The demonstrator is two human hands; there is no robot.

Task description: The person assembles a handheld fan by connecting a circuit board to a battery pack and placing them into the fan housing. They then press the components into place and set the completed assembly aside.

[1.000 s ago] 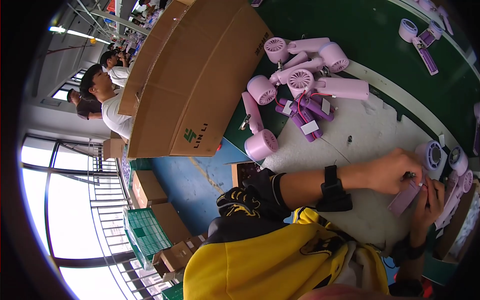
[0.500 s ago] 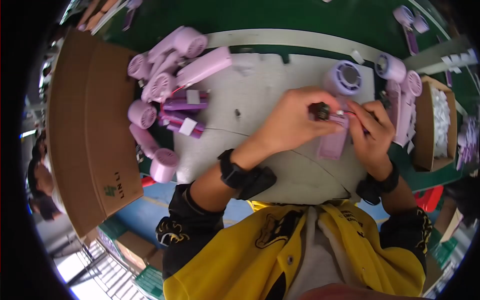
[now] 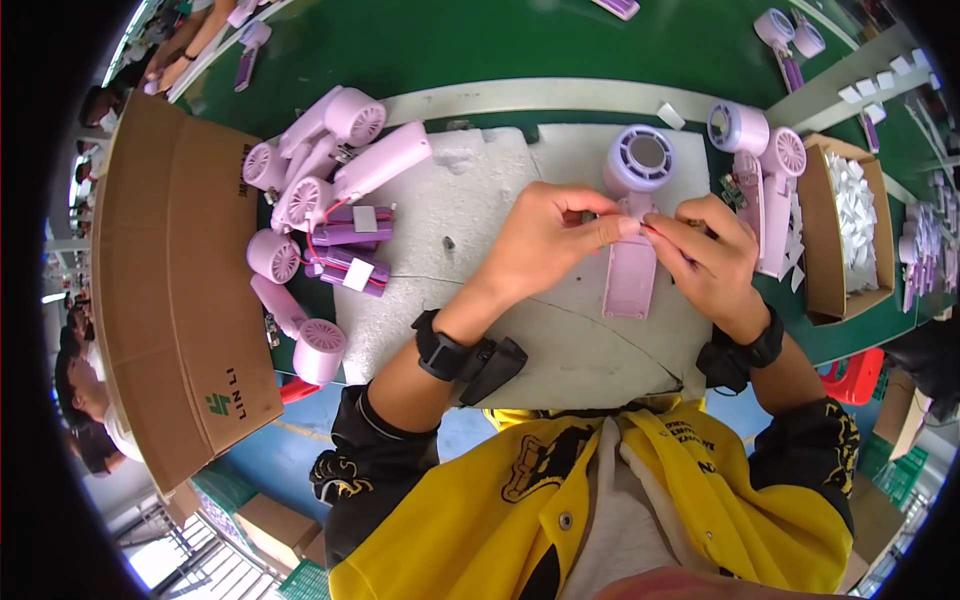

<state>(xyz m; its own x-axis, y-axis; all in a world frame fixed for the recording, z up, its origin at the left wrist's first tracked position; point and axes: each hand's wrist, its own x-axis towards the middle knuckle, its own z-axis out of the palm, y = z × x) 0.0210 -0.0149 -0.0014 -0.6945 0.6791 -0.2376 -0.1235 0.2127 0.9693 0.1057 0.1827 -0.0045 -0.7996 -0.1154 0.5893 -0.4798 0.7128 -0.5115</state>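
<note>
Pink plastic fan (image 3: 630, 280), round slotted head (image 3: 640, 157), fingers (image 3: 684, 238) at red wire (image 3: 649, 231)

Large cardboard box (image 3: 185, 280), blue floor (image 3: 265, 447).

Blue floor (image 3: 268, 452), bright window (image 3: 152, 562)

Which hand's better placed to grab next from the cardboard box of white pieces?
Probably your right hand: it's nearer the cardboard box, while your left hand is mostly left of the pink handheld fan.
</note>
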